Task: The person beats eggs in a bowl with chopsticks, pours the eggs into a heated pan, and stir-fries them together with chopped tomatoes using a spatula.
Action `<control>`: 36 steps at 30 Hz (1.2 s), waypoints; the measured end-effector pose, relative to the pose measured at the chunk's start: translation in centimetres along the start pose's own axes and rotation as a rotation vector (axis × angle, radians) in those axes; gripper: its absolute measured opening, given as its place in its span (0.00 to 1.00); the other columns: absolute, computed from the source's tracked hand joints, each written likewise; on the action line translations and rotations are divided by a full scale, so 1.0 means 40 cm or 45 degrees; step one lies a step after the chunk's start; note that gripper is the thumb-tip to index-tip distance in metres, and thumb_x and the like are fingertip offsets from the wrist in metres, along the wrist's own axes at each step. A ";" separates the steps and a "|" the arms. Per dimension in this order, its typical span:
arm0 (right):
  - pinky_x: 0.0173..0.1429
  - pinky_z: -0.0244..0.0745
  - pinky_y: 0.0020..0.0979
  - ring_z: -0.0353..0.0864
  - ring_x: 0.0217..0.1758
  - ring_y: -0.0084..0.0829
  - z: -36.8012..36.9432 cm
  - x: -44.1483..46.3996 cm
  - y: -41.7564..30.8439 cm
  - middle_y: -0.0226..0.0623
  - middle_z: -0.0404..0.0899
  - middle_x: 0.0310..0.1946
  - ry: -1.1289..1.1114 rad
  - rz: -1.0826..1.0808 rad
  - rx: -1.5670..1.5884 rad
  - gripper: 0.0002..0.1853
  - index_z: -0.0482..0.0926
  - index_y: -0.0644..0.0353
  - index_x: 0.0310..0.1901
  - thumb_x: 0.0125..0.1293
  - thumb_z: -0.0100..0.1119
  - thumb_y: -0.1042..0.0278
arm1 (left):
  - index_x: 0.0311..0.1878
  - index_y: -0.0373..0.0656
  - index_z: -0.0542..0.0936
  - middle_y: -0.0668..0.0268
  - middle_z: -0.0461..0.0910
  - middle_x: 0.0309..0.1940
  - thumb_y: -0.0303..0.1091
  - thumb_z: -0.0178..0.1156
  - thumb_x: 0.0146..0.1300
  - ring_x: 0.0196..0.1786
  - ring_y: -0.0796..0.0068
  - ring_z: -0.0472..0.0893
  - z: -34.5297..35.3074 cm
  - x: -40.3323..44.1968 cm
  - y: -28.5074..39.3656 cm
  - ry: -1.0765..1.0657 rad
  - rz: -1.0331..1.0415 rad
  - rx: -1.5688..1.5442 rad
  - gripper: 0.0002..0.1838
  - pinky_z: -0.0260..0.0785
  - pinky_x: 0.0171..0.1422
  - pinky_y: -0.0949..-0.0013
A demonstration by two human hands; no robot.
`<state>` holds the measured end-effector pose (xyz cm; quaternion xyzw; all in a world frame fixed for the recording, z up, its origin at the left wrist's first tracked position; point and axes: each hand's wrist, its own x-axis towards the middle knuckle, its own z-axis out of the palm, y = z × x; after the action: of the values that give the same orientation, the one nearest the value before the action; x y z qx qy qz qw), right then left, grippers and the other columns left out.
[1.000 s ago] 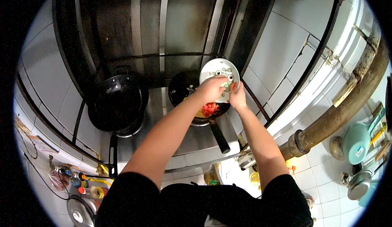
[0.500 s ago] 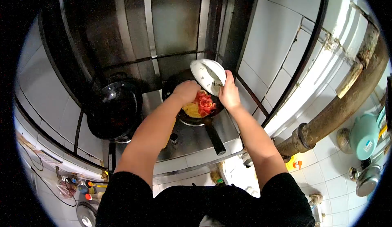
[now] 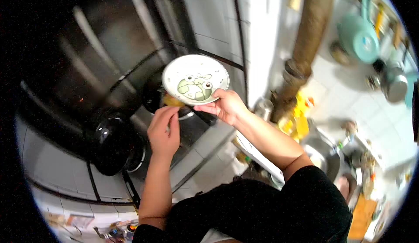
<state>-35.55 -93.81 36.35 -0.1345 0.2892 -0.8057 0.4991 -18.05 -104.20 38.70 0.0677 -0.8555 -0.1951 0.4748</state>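
Observation:
My right hand grips the lower right rim of a white plate with a green cartoon face, thumb on top and fingers beneath. The plate faces up and holds no food. My left hand is just below and left of the plate, thumb and fingertips drawn together; whether something small is between them cannot be seen. Behind the plate, a dark frying pan sits on the stove, mostly hidden, with a bit of yellow food showing.
A black wok stands on the left burner. A thick brown pipe runs down the wall on the right. Beyond it are hanging green pans, yellow bottles, a sink and a cutting board.
The view has swung right, bringing in the sink. The plate, tilted over the pan before, now lies face up nearer to me. My left hand has left the pan's food.

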 end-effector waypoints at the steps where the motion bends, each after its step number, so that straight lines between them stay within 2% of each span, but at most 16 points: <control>1: 0.42 0.84 0.39 0.81 0.40 0.53 -0.017 -0.078 0.003 0.60 0.74 0.45 0.040 -0.027 0.037 0.24 0.57 0.82 0.57 0.58 0.42 0.80 | 0.41 0.35 0.79 0.56 0.79 0.39 0.20 0.56 0.57 0.41 0.62 0.79 -0.002 -0.028 0.029 -0.061 -0.003 -0.068 0.08 0.71 0.46 0.68; 3: 0.44 0.84 0.40 0.81 0.42 0.51 -0.046 -0.243 0.014 0.60 0.73 0.47 0.147 -0.138 -0.012 0.25 0.56 0.78 0.59 0.59 0.42 0.80 | 0.38 0.34 0.79 0.55 0.79 0.37 0.19 0.56 0.56 0.37 0.62 0.79 0.023 -0.092 0.057 -0.119 0.121 -0.233 0.07 0.71 0.42 0.69; 4: 0.45 0.84 0.41 0.80 0.44 0.50 -0.090 -0.310 0.041 0.59 0.72 0.49 0.249 -0.175 -0.063 0.25 0.55 0.78 0.59 0.59 0.43 0.79 | 0.38 0.34 0.79 0.55 0.79 0.37 0.18 0.56 0.55 0.37 0.61 0.79 0.034 -0.133 0.062 -0.207 0.063 -0.278 0.08 0.71 0.42 0.69; 5: 0.46 0.83 0.42 0.80 0.46 0.49 -0.134 -0.380 0.064 0.59 0.71 0.50 0.341 -0.203 -0.117 0.25 0.55 0.78 0.59 0.59 0.43 0.79 | 0.38 0.34 0.79 0.55 0.79 0.37 0.18 0.56 0.54 0.38 0.61 0.79 0.049 -0.152 0.082 -0.307 0.138 -0.359 0.08 0.71 0.43 0.69; 9: 0.47 0.82 0.40 0.78 0.50 0.45 -0.250 -0.615 0.149 0.53 0.69 0.54 0.742 -0.292 -0.134 0.28 0.53 0.67 0.63 0.60 0.42 0.80 | 0.38 0.35 0.80 0.57 0.78 0.39 0.18 0.57 0.55 0.39 0.62 0.79 0.133 -0.234 0.124 -0.590 0.172 -0.508 0.08 0.72 0.44 0.69; 11: 0.46 0.84 0.36 0.78 0.50 0.43 -0.364 -0.698 0.200 0.51 0.66 0.56 0.899 -0.217 -0.100 0.30 0.48 0.64 0.66 0.61 0.41 0.81 | 0.39 0.35 0.79 0.57 0.78 0.40 0.19 0.57 0.56 0.38 0.63 0.79 0.186 -0.268 0.139 -0.664 0.161 -0.600 0.07 0.72 0.42 0.70; 15: 0.44 0.84 0.36 0.77 0.50 0.42 -0.555 -0.793 0.285 0.49 0.66 0.56 1.174 -0.169 0.018 0.28 0.50 0.59 0.65 0.62 0.39 0.81 | 0.40 0.36 0.79 0.58 0.76 0.42 0.20 0.57 0.56 0.37 0.65 0.79 0.245 -0.309 0.185 -0.847 0.119 -0.706 0.08 0.72 0.40 0.71; 16: 0.43 0.84 0.37 0.78 0.49 0.42 -0.581 -0.798 0.294 0.48 0.68 0.55 1.252 -0.158 0.046 0.27 0.54 0.56 0.64 0.62 0.38 0.82 | 0.40 0.37 0.79 0.58 0.76 0.43 0.20 0.57 0.57 0.37 0.66 0.79 0.257 -0.314 0.194 -0.890 0.121 -0.711 0.08 0.72 0.40 0.71; 19: 0.45 0.81 0.43 0.78 0.49 0.44 -0.710 -0.777 0.338 0.48 0.68 0.54 1.355 -0.103 -0.016 0.24 0.56 0.56 0.58 0.60 0.42 0.84 | 0.40 0.38 0.79 0.59 0.76 0.44 0.22 0.57 0.57 0.36 0.67 0.79 0.291 -0.335 0.193 -0.999 0.096 -0.652 0.08 0.72 0.39 0.71; 23: 0.46 0.80 0.46 0.78 0.49 0.45 -0.839 -0.721 0.369 0.47 0.68 0.53 1.358 -0.024 0.125 0.26 0.54 0.54 0.59 0.60 0.44 0.86 | 0.40 0.38 0.79 0.58 0.76 0.44 0.24 0.57 0.57 0.33 0.67 0.79 0.343 -0.362 0.185 -1.074 0.001 -0.583 0.07 0.72 0.37 0.71; 27: 0.38 0.82 0.44 0.80 0.43 0.44 -0.937 -0.638 0.405 0.48 0.73 0.48 1.354 0.017 0.052 0.25 0.59 0.59 0.57 0.58 0.48 0.86 | 0.40 0.38 0.79 0.58 0.76 0.44 0.24 0.58 0.57 0.30 0.67 0.79 0.373 -0.390 0.174 -1.123 -0.054 -0.498 0.08 0.72 0.37 0.70; 28: 0.33 0.82 0.41 0.82 0.39 0.43 -0.976 -0.611 0.428 0.47 0.75 0.45 1.426 0.036 0.056 0.23 0.62 0.61 0.55 0.57 0.50 0.86 | 0.40 0.38 0.79 0.58 0.75 0.44 0.24 0.58 0.57 0.30 0.67 0.79 0.375 -0.392 0.174 -1.159 -0.067 -0.464 0.08 0.72 0.37 0.69; 29: 0.32 0.82 0.41 0.82 0.39 0.42 -1.015 -0.589 0.443 0.47 0.75 0.45 1.397 0.058 -0.069 0.23 0.62 0.60 0.55 0.58 0.50 0.86 | 0.40 0.39 0.79 0.58 0.75 0.44 0.24 0.58 0.57 0.31 0.66 0.79 0.374 -0.391 0.176 -1.188 -0.110 -0.434 0.08 0.72 0.37 0.69; 31: 0.31 0.82 0.40 0.82 0.38 0.42 -1.049 -0.545 0.447 0.46 0.76 0.44 1.331 0.089 -0.316 0.22 0.62 0.60 0.55 0.58 0.50 0.85 | 0.40 0.39 0.79 0.59 0.75 0.45 0.24 0.57 0.57 0.33 0.66 0.79 0.370 -0.390 0.176 -1.244 -0.189 -0.376 0.08 0.72 0.38 0.69; 34: 0.31 0.81 0.39 0.82 0.40 0.42 -0.964 -0.505 0.375 0.46 0.77 0.43 1.412 0.109 -0.160 0.23 0.62 0.58 0.56 0.59 0.49 0.84 | 0.40 0.39 0.80 0.59 0.75 0.45 0.24 0.57 0.57 0.37 0.64 0.79 0.363 -0.393 0.152 -1.244 -0.213 -0.296 0.08 0.72 0.39 0.68; 36: 0.31 0.81 0.39 0.82 0.41 0.41 -0.963 -0.482 0.359 0.44 0.76 0.45 1.351 0.113 -0.201 0.23 0.62 0.57 0.56 0.59 0.49 0.84 | 0.41 0.39 0.80 0.60 0.75 0.45 0.24 0.57 0.57 0.39 0.64 0.79 0.357 -0.398 0.132 -1.207 -0.213 -0.274 0.08 0.72 0.40 0.68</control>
<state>-35.62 -68.83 -1.58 0.2664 0.5669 -0.7168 0.3062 -21.05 -90.73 21.54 -0.0096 -0.9440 -0.3290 0.0202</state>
